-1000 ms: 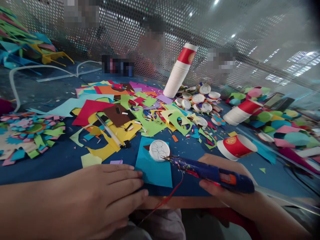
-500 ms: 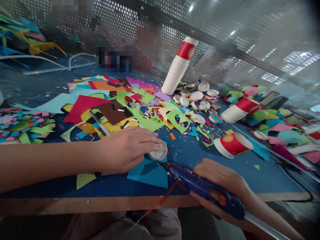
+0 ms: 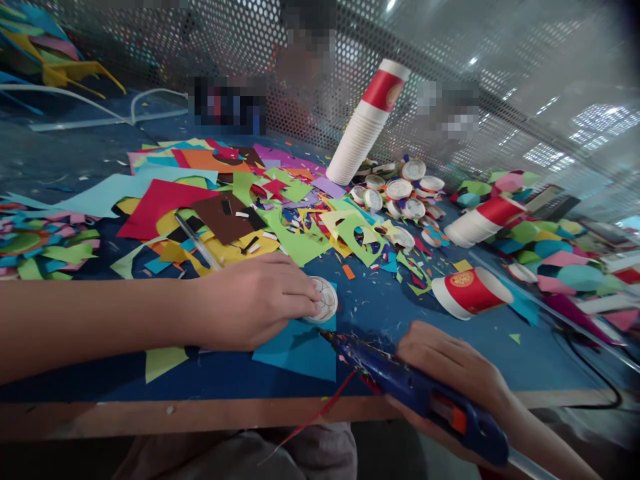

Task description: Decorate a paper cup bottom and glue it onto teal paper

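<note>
My left hand [image 3: 255,300] has its fingers together on a small round white disc [image 3: 325,301], at the upper edge of a blue paper sheet [image 3: 300,350]. My right hand [image 3: 450,373] is wrapped round a dark blue glue gun [image 3: 410,383]. The gun's tip points left, just below the disc and over the blue sheet. A clear glue stick [image 3: 530,465] sticks out of its rear end. A thin red strand [image 3: 320,408] hangs from the gun's front part toward the table edge.
Coloured paper scraps [image 3: 295,233] cover the table's middle. Behind them leans a tall stack of white and red cups [image 3: 357,140], beside several white discs [image 3: 399,189]. A single cup [image 3: 473,292] lies on its side at right. A black cable [image 3: 595,373] runs at far right.
The glue gun and my right hand have shifted slightly right and down, and the tip is a little farther from the disc. The view has tilted slightly.
</note>
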`<state>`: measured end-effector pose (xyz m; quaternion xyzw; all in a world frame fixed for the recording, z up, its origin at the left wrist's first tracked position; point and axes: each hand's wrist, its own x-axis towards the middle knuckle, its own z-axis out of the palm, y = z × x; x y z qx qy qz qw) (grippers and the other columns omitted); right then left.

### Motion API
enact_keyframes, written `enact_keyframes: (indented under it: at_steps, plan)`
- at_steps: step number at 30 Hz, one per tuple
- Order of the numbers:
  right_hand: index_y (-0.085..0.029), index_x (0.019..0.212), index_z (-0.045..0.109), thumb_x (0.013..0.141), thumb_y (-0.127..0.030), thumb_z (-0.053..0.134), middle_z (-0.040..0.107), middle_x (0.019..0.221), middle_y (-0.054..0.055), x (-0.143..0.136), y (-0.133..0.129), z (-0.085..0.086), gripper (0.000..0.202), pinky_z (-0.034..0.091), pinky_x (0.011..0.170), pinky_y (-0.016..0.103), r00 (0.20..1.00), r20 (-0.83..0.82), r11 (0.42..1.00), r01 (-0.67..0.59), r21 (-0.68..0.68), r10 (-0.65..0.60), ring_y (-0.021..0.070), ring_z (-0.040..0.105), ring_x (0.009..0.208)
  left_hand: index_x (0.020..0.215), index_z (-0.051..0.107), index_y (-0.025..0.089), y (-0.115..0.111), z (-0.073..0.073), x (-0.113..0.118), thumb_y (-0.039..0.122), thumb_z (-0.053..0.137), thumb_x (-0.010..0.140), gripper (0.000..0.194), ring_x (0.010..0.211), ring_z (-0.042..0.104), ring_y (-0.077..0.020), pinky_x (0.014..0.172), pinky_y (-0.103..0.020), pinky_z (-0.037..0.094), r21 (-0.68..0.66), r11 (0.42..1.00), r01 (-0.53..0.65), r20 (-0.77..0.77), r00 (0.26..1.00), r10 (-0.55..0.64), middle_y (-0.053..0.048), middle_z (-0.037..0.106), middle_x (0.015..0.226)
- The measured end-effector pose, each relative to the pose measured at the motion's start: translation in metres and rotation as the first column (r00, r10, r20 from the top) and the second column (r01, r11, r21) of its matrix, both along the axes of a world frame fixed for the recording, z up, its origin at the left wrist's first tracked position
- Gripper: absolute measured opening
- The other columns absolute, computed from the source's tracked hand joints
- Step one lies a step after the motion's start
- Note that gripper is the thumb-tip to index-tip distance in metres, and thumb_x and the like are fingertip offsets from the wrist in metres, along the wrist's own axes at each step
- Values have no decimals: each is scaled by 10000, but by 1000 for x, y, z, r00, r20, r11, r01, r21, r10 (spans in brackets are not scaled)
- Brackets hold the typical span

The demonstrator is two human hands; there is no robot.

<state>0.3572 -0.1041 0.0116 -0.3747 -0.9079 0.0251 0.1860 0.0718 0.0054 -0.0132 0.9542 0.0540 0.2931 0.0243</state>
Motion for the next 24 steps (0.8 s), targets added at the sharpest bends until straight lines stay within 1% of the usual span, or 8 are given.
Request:
enact_keyframes:
  at_steps: [3,7,10,14,18,20,24]
  plan:
    - [-227,910,522,803,-213,581,598,698,22,1,2,-1,123,424,558,292,1000,-22,1000,-22,19,22,182,565,635,997,675,155,0,-1,0,91,382,932,308,953,713,-211,853,-374,563,-21,1000,10,-26,1000,-10,-90,754,1115]
    - [-225,938,506,818,-178,607,591,752,30,2,-1,2,164,447,625,302,999,53,999,11,-41,-9,181,557,688,1040,670,128,1,-2,-1,96,401,913,300,991,701,-241,849,-392,557,-50,998,40,-51,998,-43,-118,740,1145]
    - [-234,919,494,824,-174,608,573,739,24,3,-4,4,159,458,643,310,997,66,997,40,-60,-36,183,545,687,1049,665,153,0,-1,-1,100,383,922,314,992,699,-215,918,-384,511,-51,999,18,-74,997,-22,-103,743,1146]
    - [-232,904,522,824,-177,612,585,733,30,4,-5,1,133,474,644,308,997,54,996,59,-61,-55,183,563,679,1030,669,186,-1,1,-3,131,358,939,328,962,705,-207,995,-419,429,-78,997,-20,-94,995,12,-76,759,1108]
    - [-230,904,540,897,-268,566,613,755,65,6,-7,-5,47,484,643,339,994,52,995,98,14,-98,226,626,743,1030,671,196,-2,2,-3,151,350,946,335,960,705,-217,986,-426,406,-98,995,-25,-91,996,16,-71,765,1096]
    - [-232,911,533,915,-265,531,607,746,64,6,-8,-9,34,488,649,346,992,34,991,122,59,-124,229,626,733,1020,675,188,-1,2,-3,144,346,946,340,949,708,-220,971,-428,404,-96,995,-24,-86,996,16,-73,766,1093]
    - [-234,932,518,912,-244,505,619,754,69,5,-10,-15,26,511,682,356,991,2,987,131,93,-131,233,631,727,1031,666,208,-1,0,-3,151,343,947,338,945,708,-213,957,-420,405,-88,996,-27,-63,998,21,-60,770,1086]
